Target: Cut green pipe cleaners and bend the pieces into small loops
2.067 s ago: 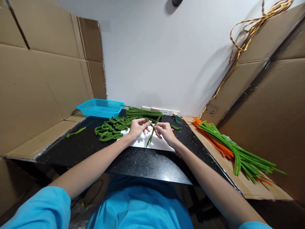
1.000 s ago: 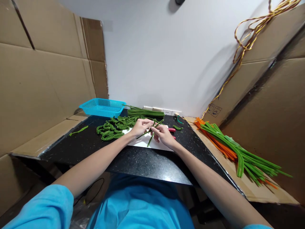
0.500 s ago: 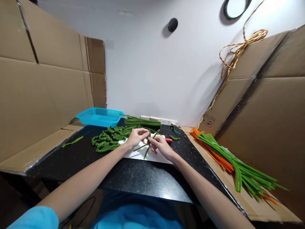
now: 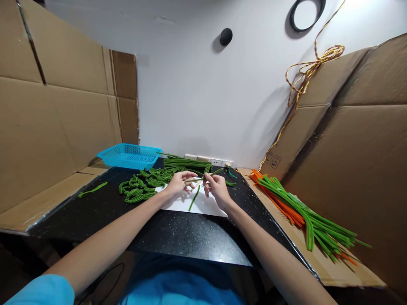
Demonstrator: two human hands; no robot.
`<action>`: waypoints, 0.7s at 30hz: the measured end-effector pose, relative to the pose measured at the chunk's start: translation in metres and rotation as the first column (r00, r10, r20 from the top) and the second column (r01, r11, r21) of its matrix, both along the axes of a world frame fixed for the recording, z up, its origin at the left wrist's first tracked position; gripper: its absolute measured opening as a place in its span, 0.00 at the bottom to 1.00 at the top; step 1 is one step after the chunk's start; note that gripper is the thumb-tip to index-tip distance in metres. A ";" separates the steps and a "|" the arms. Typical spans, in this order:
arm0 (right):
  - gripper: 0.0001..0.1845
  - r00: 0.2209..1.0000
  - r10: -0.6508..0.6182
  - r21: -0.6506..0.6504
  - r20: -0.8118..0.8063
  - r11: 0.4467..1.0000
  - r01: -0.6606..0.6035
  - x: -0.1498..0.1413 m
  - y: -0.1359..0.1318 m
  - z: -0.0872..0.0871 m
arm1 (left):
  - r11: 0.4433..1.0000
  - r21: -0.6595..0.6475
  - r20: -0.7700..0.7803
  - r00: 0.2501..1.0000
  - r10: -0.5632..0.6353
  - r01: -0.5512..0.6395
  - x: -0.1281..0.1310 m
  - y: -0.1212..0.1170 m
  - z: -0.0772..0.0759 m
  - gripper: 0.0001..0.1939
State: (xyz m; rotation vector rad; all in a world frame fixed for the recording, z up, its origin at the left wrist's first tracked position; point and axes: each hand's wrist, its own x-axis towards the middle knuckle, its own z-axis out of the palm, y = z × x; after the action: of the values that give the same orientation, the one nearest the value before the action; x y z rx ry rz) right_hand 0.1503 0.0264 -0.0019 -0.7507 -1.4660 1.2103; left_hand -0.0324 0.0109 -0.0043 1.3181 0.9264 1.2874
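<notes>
My right hand point(image 4: 216, 190) pinches a green pipe cleaner point(image 4: 207, 168) bent into a narrow upright loop, with straight ends sticking out to both sides. My left hand point(image 4: 180, 183) is beside it, fingers apart, and one straight end of the pipe cleaner runs across its fingers. Below the hands, a short green pipe cleaner length point(image 4: 194, 199) slants over a white sheet point(image 4: 210, 207); whether it joins the held piece I cannot tell. Several looped green pipe cleaners point(image 4: 138, 195) lie in a pile left of the sheet.
A bundle of straight green pipe cleaners point(image 4: 184, 164) lies at the back. A blue basket point(image 4: 129, 163) stands back left. Green pipe cleaners point(image 4: 318, 218) and orange ones point(image 4: 286, 207) lie on cardboard at right. Cardboard walls flank the black table point(image 4: 190, 237). A power strip point(image 4: 216, 162) is against the wall.
My left hand has loosened from the loop and drawn slightly left. My right hand now holds the loop, standing upright. The red handles seen right of the sheet are now hidden. The view has tilted up.
</notes>
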 end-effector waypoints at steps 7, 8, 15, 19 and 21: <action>0.30 1.000 0.004 -0.070 -0.016 0.998 -0.005 0.004 -0.002 0.006 | 0.994 0.080 -0.042 0.997 -0.064 0.067 0.005 -0.006 0.003 0.31; 0.30 1.000 0.027 -0.063 0.010 0.998 -0.026 0.003 -0.004 0.005 | 0.995 0.090 -0.029 0.998 -0.048 0.050 0.004 -0.006 0.003 0.29; 0.30 0.971 0.135 0.034 0.195 0.989 -0.144 -0.003 -0.008 0.003 | 0.986 0.116 0.020 0.993 0.116 -0.117 0.002 -0.001 0.001 0.28; 0.29 0.922 0.229 0.069 0.313 0.962 -0.263 -0.002 -0.011 0.005 | 0.984 0.155 -0.005 0.996 0.093 -0.091 0.004 -0.002 0.000 0.30; 0.29 0.900 0.256 0.076 0.352 0.951 -0.300 -0.002 -0.013 0.007 | 0.983 0.172 -0.009 0.998 0.065 -0.062 0.006 -0.004 -0.001 0.29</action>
State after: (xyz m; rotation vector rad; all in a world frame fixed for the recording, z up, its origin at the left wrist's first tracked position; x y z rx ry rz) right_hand 0.1487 0.0129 0.0053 -0.7007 -1.9731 1.2243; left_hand -0.0268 0.0073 -0.0049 1.4425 0.8891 1.4349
